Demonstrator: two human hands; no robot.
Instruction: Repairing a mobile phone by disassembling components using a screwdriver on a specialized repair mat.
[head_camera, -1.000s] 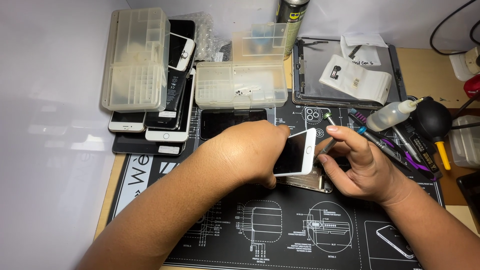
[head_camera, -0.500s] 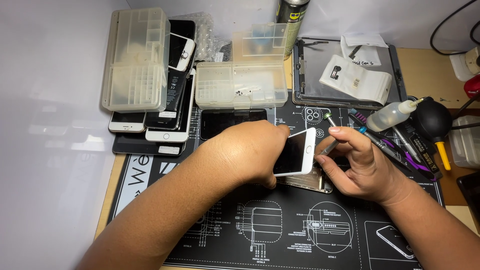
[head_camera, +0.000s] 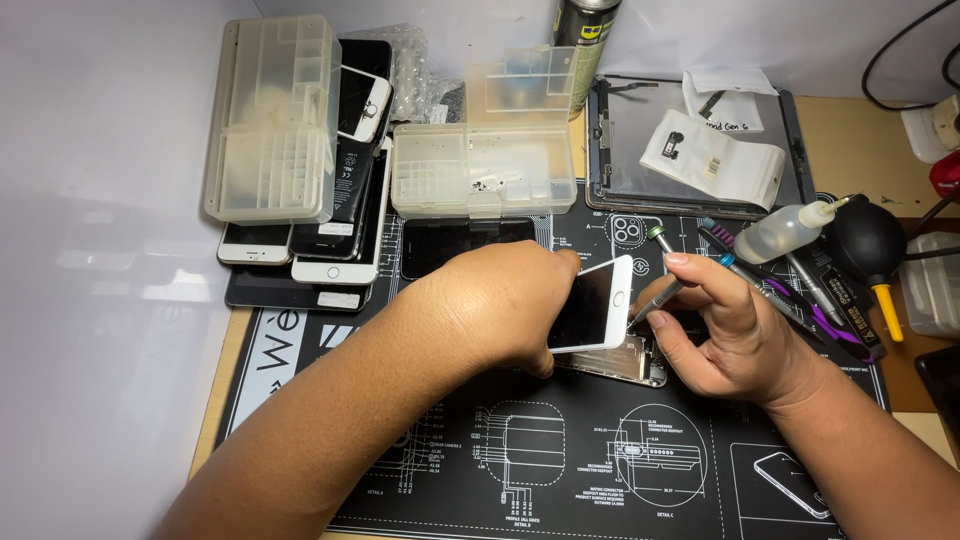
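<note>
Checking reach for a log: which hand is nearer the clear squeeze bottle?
Right. The right hand sits just below-left of the squeeze bottle, holding a screwdriver; the left hand is farther left, on the white phone screen.

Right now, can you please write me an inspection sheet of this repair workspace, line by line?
Surface: black repair mat with white diagrams, on a wooden desk.
Job's things: white phone screen lifted off the phone body; screwdriver at its lower edge.
Clutter: stacked phones, clear parts boxes, tablet, squeeze bottle, air blower.
Hands: left hand holds the screen; right hand holds the screwdriver.
Cables: black cable at top right.
Surroundings: white wall.
</note>
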